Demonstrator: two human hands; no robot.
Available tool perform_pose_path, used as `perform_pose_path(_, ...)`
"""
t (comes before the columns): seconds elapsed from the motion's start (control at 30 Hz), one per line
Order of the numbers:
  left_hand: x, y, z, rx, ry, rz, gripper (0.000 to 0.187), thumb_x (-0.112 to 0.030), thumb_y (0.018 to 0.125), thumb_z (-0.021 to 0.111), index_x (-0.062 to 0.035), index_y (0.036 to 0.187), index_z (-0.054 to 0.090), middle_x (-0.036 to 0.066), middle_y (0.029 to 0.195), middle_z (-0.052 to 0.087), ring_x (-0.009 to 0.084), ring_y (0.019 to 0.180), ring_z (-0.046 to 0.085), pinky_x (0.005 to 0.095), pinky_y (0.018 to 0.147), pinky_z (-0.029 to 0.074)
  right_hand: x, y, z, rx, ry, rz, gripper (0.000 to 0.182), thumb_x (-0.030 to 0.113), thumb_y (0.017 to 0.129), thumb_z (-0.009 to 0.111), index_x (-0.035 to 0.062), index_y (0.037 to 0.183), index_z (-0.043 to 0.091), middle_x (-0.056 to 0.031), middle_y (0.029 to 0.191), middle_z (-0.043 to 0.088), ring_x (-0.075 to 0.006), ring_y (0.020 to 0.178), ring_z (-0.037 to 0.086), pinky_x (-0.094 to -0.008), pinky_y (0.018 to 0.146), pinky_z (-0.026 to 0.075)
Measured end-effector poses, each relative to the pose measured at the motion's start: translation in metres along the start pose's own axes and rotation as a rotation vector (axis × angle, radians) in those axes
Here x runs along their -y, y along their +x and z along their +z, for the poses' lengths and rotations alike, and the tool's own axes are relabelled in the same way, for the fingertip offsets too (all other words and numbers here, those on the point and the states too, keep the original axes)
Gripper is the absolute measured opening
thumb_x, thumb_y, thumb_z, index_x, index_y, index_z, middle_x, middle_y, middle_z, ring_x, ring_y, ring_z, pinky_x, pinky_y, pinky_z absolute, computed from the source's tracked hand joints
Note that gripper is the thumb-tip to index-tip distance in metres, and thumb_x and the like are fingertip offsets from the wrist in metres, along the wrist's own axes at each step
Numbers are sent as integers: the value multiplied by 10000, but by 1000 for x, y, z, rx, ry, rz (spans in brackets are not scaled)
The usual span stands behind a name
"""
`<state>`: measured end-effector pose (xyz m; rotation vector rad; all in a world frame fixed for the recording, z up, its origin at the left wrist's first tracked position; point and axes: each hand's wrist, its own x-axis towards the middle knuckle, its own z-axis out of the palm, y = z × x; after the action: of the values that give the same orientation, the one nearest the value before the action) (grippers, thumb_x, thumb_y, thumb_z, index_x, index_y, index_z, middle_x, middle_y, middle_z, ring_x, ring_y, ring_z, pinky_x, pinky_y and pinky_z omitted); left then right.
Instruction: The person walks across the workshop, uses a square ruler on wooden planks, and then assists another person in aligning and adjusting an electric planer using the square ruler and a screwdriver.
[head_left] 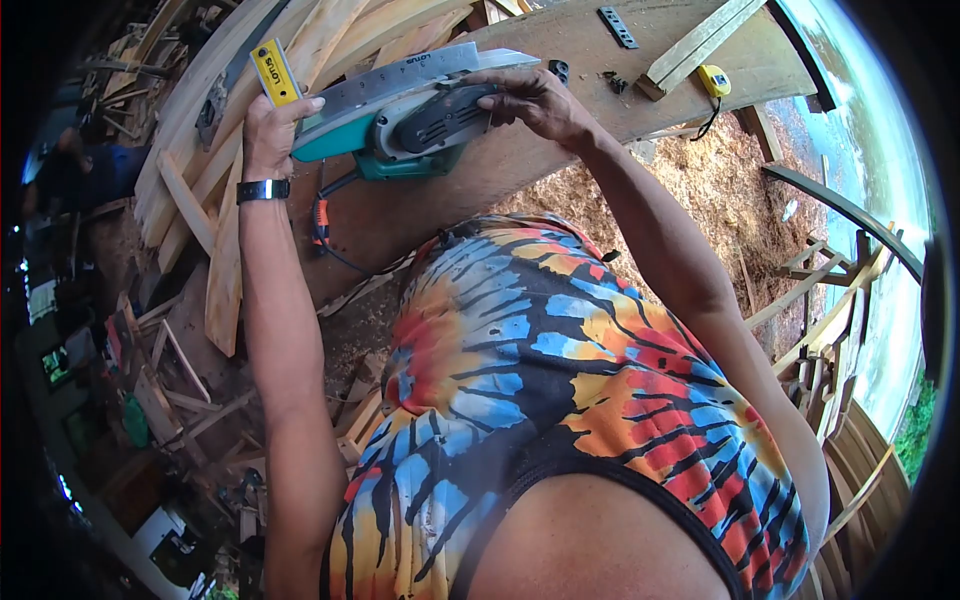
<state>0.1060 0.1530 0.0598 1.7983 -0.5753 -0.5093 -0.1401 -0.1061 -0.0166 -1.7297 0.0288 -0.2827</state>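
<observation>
Along the far edge of the planer [448,124], lengthwise | square [385,82] held by handle [273,72] in curled left hand [268,134], the nearer, off planer's left end | planer's right end pinched in right hand [543,103] | board [530,170] beneath planer

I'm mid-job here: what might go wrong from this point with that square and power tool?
1. The left hand grips the square, its blade along the power tool; a slip could skew any reading.
2. The right hand is on the tool; whether it has power isn't visible, so an accidental start might hurt fingers.
3. The yellow tape measure sits near the board's edge; a bump might knock it off.
</observation>
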Motion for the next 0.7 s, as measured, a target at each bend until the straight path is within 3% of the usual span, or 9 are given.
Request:
perform_pose_path(0.13, 1, 2, -1, 12, -8, -21, 406, -98, 691, 773, 15, 1027, 574, 73, 921, 601, 173, 850, 595, 295, 806, 471, 1, 1, 0, 10, -1, 11, 322, 159, 931, 659, 104, 1248, 652, -2, 858, 688, -75, 733, 616, -249, 676, 498)
perform_pose_path(0.23, 2, 2, 0, -2, -12, -9, 399, -93, 692, 770, 8, 1023, 574, 70, 918, 599, 173, 849, 592, 295, 805, 469, -2, 3, -4, 53, -58, -2, 354, 223, 935, 646, 123, 1274, 630, -81, 967, 712, -124, 780, 684, -295, 714, 578)
perform_pose_path(0.33, 3, 3, 0, -1, -21, -11, 389, -91, 693, 767, 0, 1018, 573, 66, 914, 596, 172, 845, 588, 294, 805, 466, -2, 4, -5, 57, -62, -22, 360, 220, 935, 648, 120, 1280, 625, -81, 981, 712, -123, 779, 685, -300, 715, 581)
perform_pose_path(0.7, 5, 7, 1, -21, -21, 17, 357, -88, 669, 775, 9, 976, 620, 49, 856, 624, 155, 773, 599, 285, 757, 472, -15, 8, 1, -58, -11, 2, 336, 210, 890, 714, 96, 1203, 673, -40, 795, 702, -91, 712, 647, -267, 668, 543)
